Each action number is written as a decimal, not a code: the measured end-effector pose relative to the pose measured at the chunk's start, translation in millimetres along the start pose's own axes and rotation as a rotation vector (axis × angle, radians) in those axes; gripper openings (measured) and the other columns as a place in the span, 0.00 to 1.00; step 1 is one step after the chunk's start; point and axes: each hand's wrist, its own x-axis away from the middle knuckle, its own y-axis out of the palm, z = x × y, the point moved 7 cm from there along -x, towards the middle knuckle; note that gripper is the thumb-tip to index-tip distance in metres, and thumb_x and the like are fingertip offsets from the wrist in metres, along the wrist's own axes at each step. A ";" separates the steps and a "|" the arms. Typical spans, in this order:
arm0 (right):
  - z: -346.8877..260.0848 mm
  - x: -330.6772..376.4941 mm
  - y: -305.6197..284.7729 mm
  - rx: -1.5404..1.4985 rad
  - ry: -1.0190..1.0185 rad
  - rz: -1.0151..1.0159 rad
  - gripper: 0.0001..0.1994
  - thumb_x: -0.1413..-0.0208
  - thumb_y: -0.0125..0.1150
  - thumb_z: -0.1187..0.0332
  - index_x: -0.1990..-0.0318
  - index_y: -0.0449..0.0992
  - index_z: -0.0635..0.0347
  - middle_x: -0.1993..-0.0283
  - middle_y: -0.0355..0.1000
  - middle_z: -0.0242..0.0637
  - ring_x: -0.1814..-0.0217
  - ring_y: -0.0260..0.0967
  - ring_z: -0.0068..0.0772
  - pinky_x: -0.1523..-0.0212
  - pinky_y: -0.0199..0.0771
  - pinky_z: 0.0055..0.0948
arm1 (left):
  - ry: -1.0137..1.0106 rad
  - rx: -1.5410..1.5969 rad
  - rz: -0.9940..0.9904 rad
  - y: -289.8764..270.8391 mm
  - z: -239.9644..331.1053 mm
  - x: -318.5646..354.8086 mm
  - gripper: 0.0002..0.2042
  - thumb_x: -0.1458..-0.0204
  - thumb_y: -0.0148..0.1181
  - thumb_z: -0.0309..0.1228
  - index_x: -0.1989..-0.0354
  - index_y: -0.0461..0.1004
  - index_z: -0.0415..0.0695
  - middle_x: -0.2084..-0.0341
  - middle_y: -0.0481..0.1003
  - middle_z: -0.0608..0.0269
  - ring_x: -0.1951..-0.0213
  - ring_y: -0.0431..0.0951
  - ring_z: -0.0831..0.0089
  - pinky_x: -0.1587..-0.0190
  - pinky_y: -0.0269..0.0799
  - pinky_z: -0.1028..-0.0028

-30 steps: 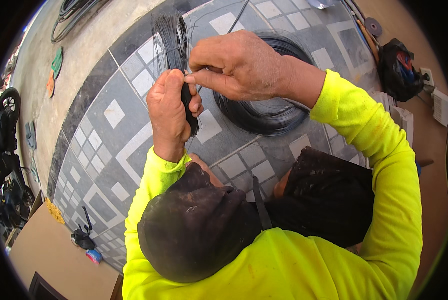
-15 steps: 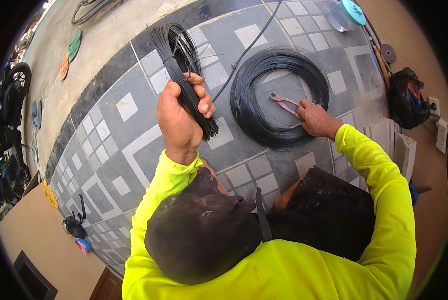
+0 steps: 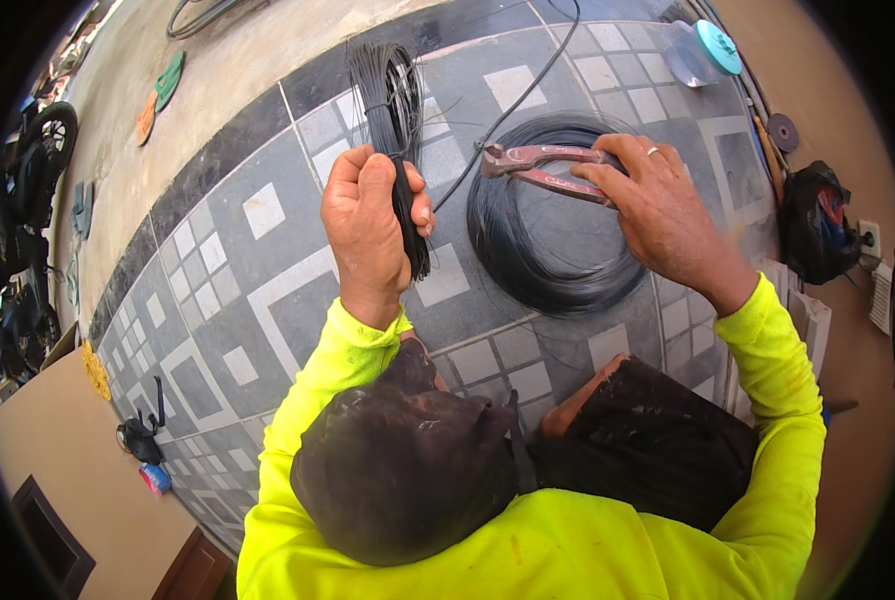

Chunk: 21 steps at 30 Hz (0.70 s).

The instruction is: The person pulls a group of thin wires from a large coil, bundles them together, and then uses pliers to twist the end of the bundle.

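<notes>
My left hand (image 3: 368, 225) grips a folded bundle of thin black wire (image 3: 393, 110) that stands up above my fist, loose strands fanning at its top. My right hand (image 3: 658, 205) holds red-handled pincers (image 3: 538, 165) by the handles, jaws pointing left toward the bundle. Below the pincers a large coil of black wire (image 3: 548, 240) lies flat on the tiled floor (image 3: 238, 290). A single strand runs from the coil up and away toward the top of the view.
A teal disc and a clear lid (image 3: 703, 50) lie at the upper right. A black bag (image 3: 816, 220) sits by the right wall near a socket. Motorbike wheels (image 3: 38, 160) stand at the left. Green and orange sandals (image 3: 163, 90) rest on the concrete.
My right hand left the bundle, reached down to the coil for the pincers, and now lifts them toward the bundle. My left hand keeps its hold on the bundle.
</notes>
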 end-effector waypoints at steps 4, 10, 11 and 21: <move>-10.2 -32.3 0.6 0.171 -0.102 0.058 0.23 0.49 0.58 0.81 0.43 0.74 0.58 0.39 0.66 0.49 0.36 0.64 0.50 0.37 0.60 0.48 | 0.002 0.021 0.022 0.8 2.7 1.0 0.07 0.35 0.52 0.30 0.57 0.64 0.40 0.76 0.73 0.58 0.82 0.71 0.77 0.83 0.67 0.77; -26.4 -51.6 -5.8 0.199 -0.176 0.097 0.21 0.48 0.57 0.80 0.44 0.74 0.58 0.38 0.65 0.48 0.35 0.63 0.49 0.35 0.58 0.48 | -0.011 0.001 0.007 -6.3 3.0 2.5 0.06 0.37 0.53 0.27 0.58 0.65 0.40 0.77 0.73 0.58 0.83 0.71 0.77 0.84 0.66 0.78; -27.0 -53.2 -6.4 0.208 -0.181 0.098 0.21 0.48 0.57 0.79 0.44 0.74 0.58 0.37 0.65 0.48 0.35 0.63 0.48 0.35 0.58 0.47 | -0.016 -0.009 0.011 -7.7 3.6 2.6 0.06 0.37 0.53 0.27 0.58 0.65 0.40 0.77 0.73 0.57 0.84 0.71 0.77 0.84 0.66 0.78; -26.8 -64.4 -25.7 0.239 -0.233 0.030 0.14 0.48 0.57 0.79 0.53 0.73 0.58 0.50 0.68 0.43 0.47 0.69 0.45 0.46 0.69 0.41 | -0.044 -0.028 -0.064 -7.1 -1.7 3.0 0.06 0.36 0.54 0.30 0.58 0.67 0.42 0.75 0.74 0.58 0.82 0.72 0.74 0.82 0.67 0.76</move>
